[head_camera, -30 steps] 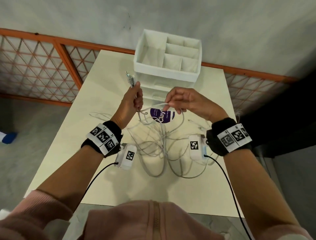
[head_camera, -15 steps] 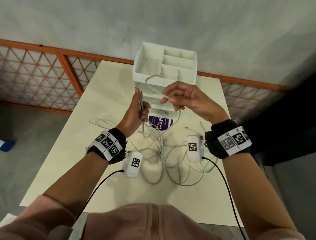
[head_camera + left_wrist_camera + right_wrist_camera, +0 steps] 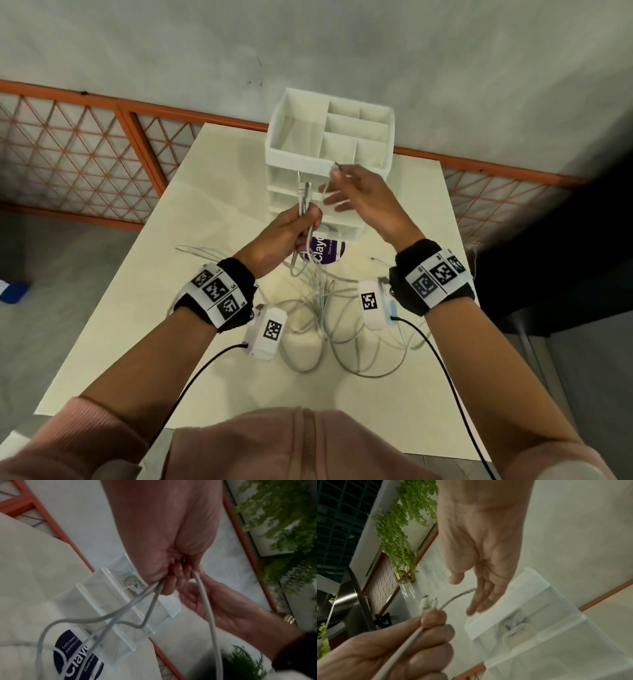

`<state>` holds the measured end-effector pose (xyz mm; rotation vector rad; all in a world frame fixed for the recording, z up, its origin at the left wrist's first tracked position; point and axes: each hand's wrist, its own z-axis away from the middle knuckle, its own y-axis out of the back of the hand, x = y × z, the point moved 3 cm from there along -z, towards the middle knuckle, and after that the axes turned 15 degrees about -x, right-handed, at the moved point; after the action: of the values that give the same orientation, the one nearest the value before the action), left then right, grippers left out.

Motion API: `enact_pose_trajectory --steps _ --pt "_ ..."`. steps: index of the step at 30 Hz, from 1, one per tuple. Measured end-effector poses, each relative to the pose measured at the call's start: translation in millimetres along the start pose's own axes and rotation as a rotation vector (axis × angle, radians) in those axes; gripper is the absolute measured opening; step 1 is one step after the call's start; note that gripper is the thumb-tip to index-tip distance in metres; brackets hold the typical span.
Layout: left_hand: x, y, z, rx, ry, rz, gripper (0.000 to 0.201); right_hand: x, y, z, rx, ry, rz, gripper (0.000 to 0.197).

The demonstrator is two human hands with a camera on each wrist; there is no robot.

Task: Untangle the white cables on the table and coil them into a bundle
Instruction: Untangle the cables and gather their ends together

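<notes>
A pale cream rectangular table [image 3: 137, 308] fills the middle of the head view and serves as the landmark here. Behind its far edge runs an orange metal railing with diamond mesh [image 3: 68, 154] below a grey plaster wall [image 3: 308, 41].

At the far end of the table stands a white plastic desk organiser with open compartments on top and clear drawers beneath [image 3: 301, 154]. Touching the organiser's near side, flat on the table, lies a round dark purple label with white lettering [image 3: 329, 255].

On the middle of the table sprawls a loose tangle of thin white cables [image 3: 325, 318], its loops crossing one another. Several strands rise from this heap, above the table, into the person's hands.

The left hand [image 3: 284, 236] is held above the table, just in front of the organiser, fingers clenched around a bunch of the cable strands; two small connector ends [image 3: 428, 603] stick up out of the fist.

The right hand [image 3: 363, 198] is beside the left, near the organiser's top rim. Its fingers are mostly straight and relaxed, and one strand runs from the left fist up to its fingertips. Whether thumb and finger actually pinch that strand I cannot tell.

Both wrists carry black bands with square black-and-white markers [image 3: 215, 291].
</notes>
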<state>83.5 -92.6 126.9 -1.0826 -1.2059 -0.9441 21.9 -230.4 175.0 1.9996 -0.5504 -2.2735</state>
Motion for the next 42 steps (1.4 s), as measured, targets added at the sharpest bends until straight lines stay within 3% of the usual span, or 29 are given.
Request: enact_pose_trajectory --steps 2,5,8,13,15,18,19,21,22,26,29,31,34,36,39,42 --pt "-1 -4 0 -0.051 0.010 -0.003 0.030 -6 3 -4 0.055 0.086 -0.050 0.027" --pt "-1 -3 0 -0.024 0.002 0.037 0.036 -9 4 -4 -0.055 0.090 -0.050 0.017" --pt "1 2 -2 0.001 0.003 0.014 0.038 -11 -2 -2 -0.141 0.091 -0.009 0.019" --pt "7 -1 -7 -0.067 -0.053 0.132 0.037 -11 -7 2 -0.065 0.087 0.017 0.027" --pt "16 -4 -9 -0.056 -0.122 0.206 0.037 -1 -15 6 -0.177 0.044 -0.062 0.040" --pt "30 -3 -11 -0.032 -0.207 0.268 0.036 26 -43 8 -0.478 -0.061 0.010 0.058" --pt "35 -1 -11 -0.027 -0.216 0.278 0.036 35 -51 7 -0.557 -0.105 0.057 0.054" --pt "42 6 -9 -0.003 -0.219 0.273 0.036 49 -57 7 -0.630 -0.177 0.119 0.024" --pt "44 12 -7 0.026 -0.211 0.268 0.036 53 -54 8 -0.635 -0.198 0.153 0.011" --pt "55 38 16 0.208 -0.198 0.119 0.037 78 -14 21 -0.492 -0.318 0.357 0.027" --pt "47 51 26 0.273 -0.125 -0.214 0.036 82 8 27 -0.353 -0.302 0.225 0.022" --pt "37 40 25 0.172 -0.008 -0.429 0.022 64 9 23 -0.326 -0.232 0.196 0.022" --pt "22 12 17 -0.012 0.097 -0.469 0.029 28 4 12 -0.316 -0.118 0.212 0.028" --pt "20 6 12 -0.010 0.074 -0.465 0.011 8 3 9 -0.304 -0.054 0.247 0.029" --pt "31 17 11 0.118 0.000 -0.445 0.019 -4 9 12 -0.264 -0.008 0.199 0.030" --pt "58 22 15 0.218 -0.147 -0.386 0.021 11 14 13 -0.301 -0.068 0.131 0.029"
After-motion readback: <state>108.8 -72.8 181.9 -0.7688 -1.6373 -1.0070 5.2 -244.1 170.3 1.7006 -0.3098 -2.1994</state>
